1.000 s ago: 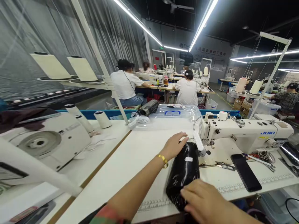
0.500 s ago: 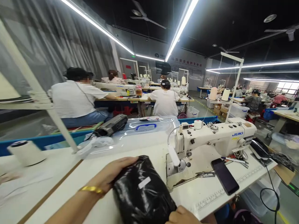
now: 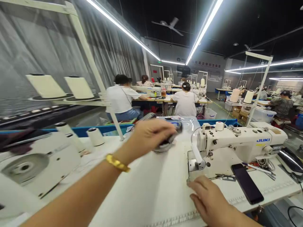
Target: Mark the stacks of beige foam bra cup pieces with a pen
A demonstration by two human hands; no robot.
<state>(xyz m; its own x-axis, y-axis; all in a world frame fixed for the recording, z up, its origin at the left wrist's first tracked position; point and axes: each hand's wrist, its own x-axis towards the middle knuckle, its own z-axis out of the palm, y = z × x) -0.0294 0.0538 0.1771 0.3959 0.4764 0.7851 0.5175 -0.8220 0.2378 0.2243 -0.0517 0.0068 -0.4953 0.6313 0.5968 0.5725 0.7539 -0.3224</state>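
My left hand (image 3: 151, 135) reaches across the white table, a gold bracelet (image 3: 117, 163) on its wrist. Its fingers are closed on a dark, shiny thing (image 3: 165, 143), blurred and partly behind the hand, so I cannot tell whether it is the black plastic package seen before. Just beyond lies a clear plastic box lid (image 3: 189, 124) with a blue handle. My right hand (image 3: 209, 197) hovers low over the table's front part, fingers apart and holding nothing. It is close to the needle end of the white JUKI sewing machine (image 3: 239, 138).
Right of the machine's needle area lie thread snips (image 3: 226, 177), a black phone (image 3: 247, 183) and a white pen (image 3: 258, 168). Thread cones (image 3: 79, 87) stand on a rack at left, above another machine (image 3: 42, 167). Two people in white tops (image 3: 186, 102) sit ahead.
My left hand has moved forward and up, away from the near table. The black package is no longer between my hands. My right hand has let go and opened. The view has swung left.
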